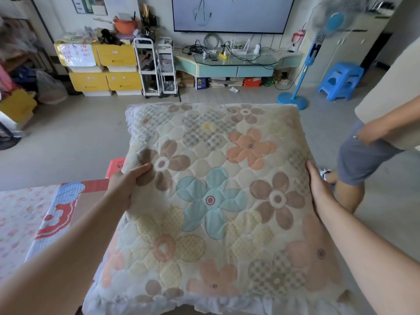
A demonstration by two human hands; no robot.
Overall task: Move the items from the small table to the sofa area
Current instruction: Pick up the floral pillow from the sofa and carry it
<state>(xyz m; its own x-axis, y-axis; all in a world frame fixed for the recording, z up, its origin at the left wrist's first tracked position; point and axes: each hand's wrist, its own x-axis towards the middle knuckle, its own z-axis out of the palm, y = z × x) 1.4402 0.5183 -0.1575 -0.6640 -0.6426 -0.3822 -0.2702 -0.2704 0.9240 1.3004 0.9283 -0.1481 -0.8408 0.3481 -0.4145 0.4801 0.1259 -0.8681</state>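
— Left grip holds the cushion by its left edge, thumb on top. Right grip presses flat on the right edge.
— Where is the cushion?
— Up in the air, between both grips. I think it is the carrying step. No sofa in sight.
— Next?
— Turn, walk, hold tight. A person stands near the right edge and a box near the left. Most room looks to be on the floor ahead.

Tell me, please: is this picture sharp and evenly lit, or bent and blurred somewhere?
Head view: soft, even light, no hard shadows or glare; the wide lens bends the edges, so the fan leans; the cushion between the left hand and right hand is fairly sharp; the yellow boxes look softer.
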